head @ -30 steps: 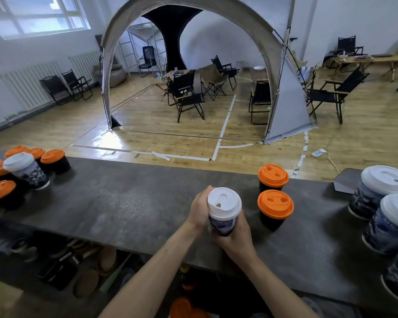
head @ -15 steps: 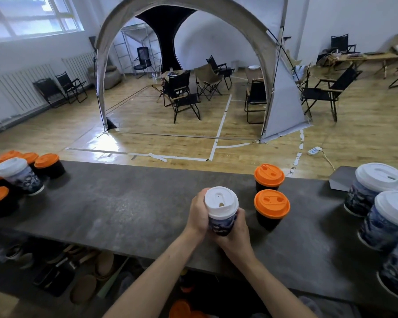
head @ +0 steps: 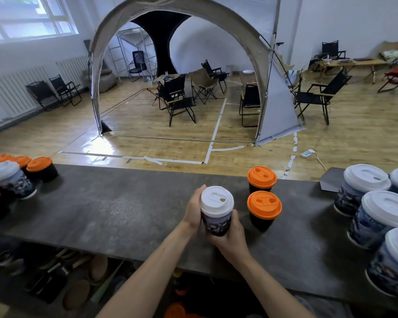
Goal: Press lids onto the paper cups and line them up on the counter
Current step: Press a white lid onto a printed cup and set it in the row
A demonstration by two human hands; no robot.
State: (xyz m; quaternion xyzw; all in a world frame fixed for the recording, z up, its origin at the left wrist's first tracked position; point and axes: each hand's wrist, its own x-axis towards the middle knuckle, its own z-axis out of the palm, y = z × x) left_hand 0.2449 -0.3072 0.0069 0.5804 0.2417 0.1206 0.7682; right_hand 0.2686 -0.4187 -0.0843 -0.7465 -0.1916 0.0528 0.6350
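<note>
Head view: I have the cup (head: 216,222) gripped in both hands over the counter (head: 124,210); the left hand (head: 193,211) curls round the cup's left side, thumb up by the rim of the lid (head: 217,199); the right hand (head: 231,237) wraps the lower wall from the near side; the fingers hide the base, so I cannot tell whether it rests on the counter. The lid sits level and looks pressed home. Two orange cups (head: 264,208) stand just right of the cup, one behind the other; white cups (head: 365,187) stand well to its right, and a mixed group (head: 9,180) well to its left. My worries: a hard squeeze could buckle the paper wall and pop the lid; a rim left unseated under the thumb could lift later; sliding the cup rightward into line, my right knuckles could knock the nearer orange cup over.
</note>
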